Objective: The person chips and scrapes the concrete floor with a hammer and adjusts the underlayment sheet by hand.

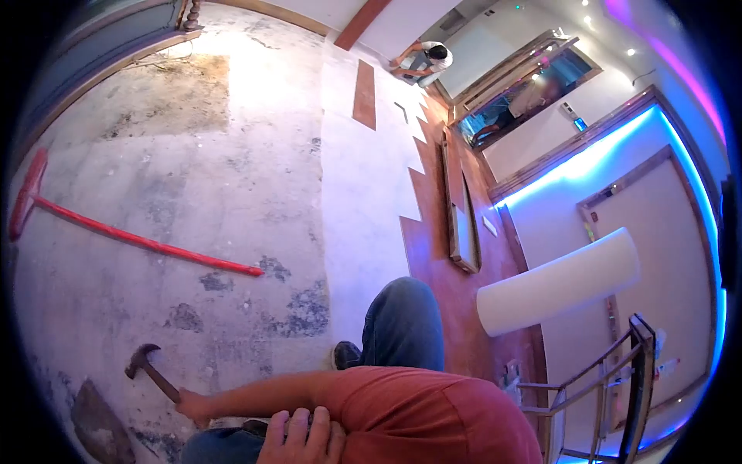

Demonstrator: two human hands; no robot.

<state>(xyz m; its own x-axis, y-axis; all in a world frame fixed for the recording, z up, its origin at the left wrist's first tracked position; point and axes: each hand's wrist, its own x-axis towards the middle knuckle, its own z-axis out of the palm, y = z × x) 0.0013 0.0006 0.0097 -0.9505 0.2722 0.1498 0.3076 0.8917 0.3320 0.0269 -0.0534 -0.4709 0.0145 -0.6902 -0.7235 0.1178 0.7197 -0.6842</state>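
Observation:
A claw hammer (pixel 160 379) with a dark head and brown handle is just above the floor at lower left. My right hand (pixel 193 407) is closed round its handle end, and my bare forearm and red sleeve (pixel 417 402) stretch across the bottom. At the bottom edge my left hand (pixel 301 439) rests with its fingers spread slightly, beside or on the red sleeve; its wrist is out of frame. My jeans-covered knee (pixel 403 321) and a dark shoe (pixel 347 355) lie beyond my arm.
A red push broom (pixel 151 245) lies on the worn floor. Wood planks (pixel 365 96), stacked boards (pixel 457 205) and stepped flooring (pixel 429 232) extend right of it. A white roll (pixel 558 283) and metal frame (pixel 638 379) are at right. A person (pixel 423 63) crouches far off.

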